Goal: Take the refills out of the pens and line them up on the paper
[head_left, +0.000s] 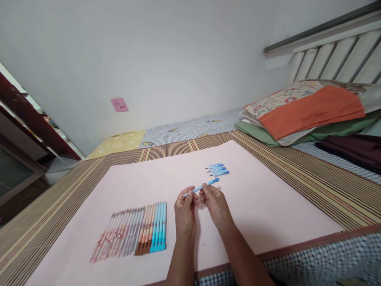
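Note:
Both hands hold one blue pen [205, 185] above a pink sheet [268, 206]. My left hand [185, 214] pinches its left end, my right hand [216, 205] pinches its middle, and the darker blue right end sticks out toward the far right. Just beyond lie several short blue pen parts [218, 169] side by side on the sheet. To the left, a neat row of pens [133, 231] lies on the sheet: clear patterned ones, brown ones, then blue ones nearest my left hand.
The pink sheet rests on a striped woven mat [327, 178] on a bed. Folded pillows and blankets [303, 113] are stacked at the far right under a headboard. A white wall with a pink note [119, 105] runs behind. Dark wooden furniture [18, 131] stands at the left.

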`<state>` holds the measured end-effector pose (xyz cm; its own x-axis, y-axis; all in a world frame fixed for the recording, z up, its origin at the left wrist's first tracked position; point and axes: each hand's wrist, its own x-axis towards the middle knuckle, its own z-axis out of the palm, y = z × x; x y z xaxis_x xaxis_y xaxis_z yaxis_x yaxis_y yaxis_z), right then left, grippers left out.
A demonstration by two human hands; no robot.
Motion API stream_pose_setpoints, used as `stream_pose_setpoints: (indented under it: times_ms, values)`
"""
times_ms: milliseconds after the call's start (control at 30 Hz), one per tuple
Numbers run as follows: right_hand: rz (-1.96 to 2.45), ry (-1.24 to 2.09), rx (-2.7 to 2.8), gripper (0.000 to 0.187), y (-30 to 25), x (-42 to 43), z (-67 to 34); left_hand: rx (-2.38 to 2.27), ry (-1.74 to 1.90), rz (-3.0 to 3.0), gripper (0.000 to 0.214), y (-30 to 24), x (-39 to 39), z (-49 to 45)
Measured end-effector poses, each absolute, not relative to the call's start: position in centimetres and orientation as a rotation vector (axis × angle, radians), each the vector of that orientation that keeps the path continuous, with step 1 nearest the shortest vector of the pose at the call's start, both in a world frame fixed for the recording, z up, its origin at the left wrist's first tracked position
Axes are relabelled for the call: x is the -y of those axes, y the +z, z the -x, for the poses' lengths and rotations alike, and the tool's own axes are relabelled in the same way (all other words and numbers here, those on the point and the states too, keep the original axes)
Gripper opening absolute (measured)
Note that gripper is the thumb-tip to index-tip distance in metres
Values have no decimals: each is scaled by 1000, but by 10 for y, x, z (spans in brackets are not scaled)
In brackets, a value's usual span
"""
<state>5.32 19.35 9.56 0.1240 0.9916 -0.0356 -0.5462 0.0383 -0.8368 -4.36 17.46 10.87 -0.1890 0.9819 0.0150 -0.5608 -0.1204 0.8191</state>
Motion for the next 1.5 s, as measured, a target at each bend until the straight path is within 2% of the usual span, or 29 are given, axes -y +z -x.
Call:
stream_pose_setpoints:
  times_ms: [300, 567, 700, 900, 1033, 1367, 1500]
  values:
    - [882, 1222, 783, 53, 98, -196, -66, -1041, 1559, -888, 42, 107, -175, 44]
    - [976, 1087, 946, 41, 109, -190, -63, -985, 1484, -534, 56, 112, -173, 45]
    - [958, 1121, 982, 38, 112, -190, -62, -1021, 1380, -385, 54, 114, -173, 48]
    - [930, 1193, 840, 49, 98, -197, -65, -799, 1490, -489, 48, 114, -173, 49]
    - [930, 1235, 801, 51, 95, -197, -64, -829, 1499, -502, 41, 112, -174, 47]
    - [981, 1232, 803, 49, 91, -199, -66, -1050, 1458, -464, 62, 104, -175, 48]
    - [970, 1237, 783, 50, 88, -200, -67, -907, 1456, -448, 57, 108, -173, 48]
